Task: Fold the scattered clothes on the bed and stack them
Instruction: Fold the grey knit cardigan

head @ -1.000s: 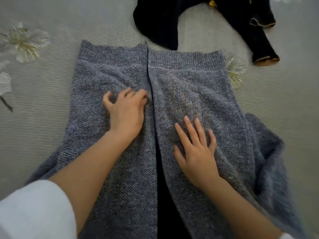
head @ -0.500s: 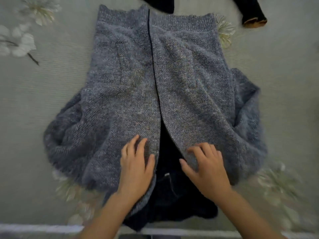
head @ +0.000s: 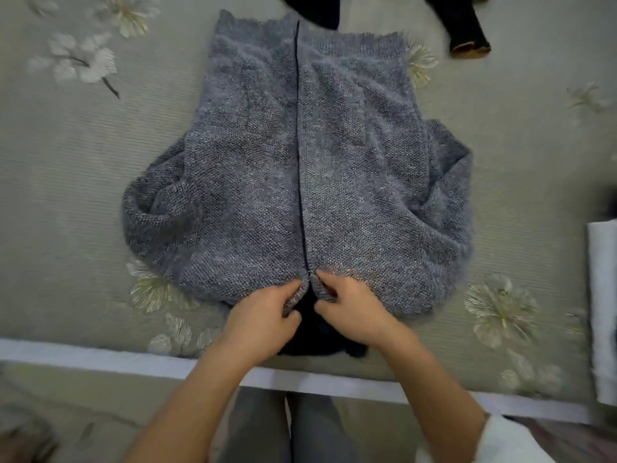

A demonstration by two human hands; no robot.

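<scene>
Across the floral-patterned bed cover (head: 66, 182), a grey knitted cardigan (head: 253, 182) is laid flat, its two front panels meeting along a centre line and its sleeves bunched in at either side. A black garment (head: 467, 31) is seen beyond its far edge, partly out of frame, and a white item (head: 601, 295) lies at the right margin. Both forearms are extended over the bed's near edge and converge at the cardigan's near end. The left hand (head: 263, 315) is curled, with the left panel's edge pinched between thumb and fingers. The right hand (head: 354, 312) is likewise clamped on the right panel's edge. The hands are held just apart, with dark fabric (head: 310, 332) exposed between them. The cardigan extends away from both.
</scene>
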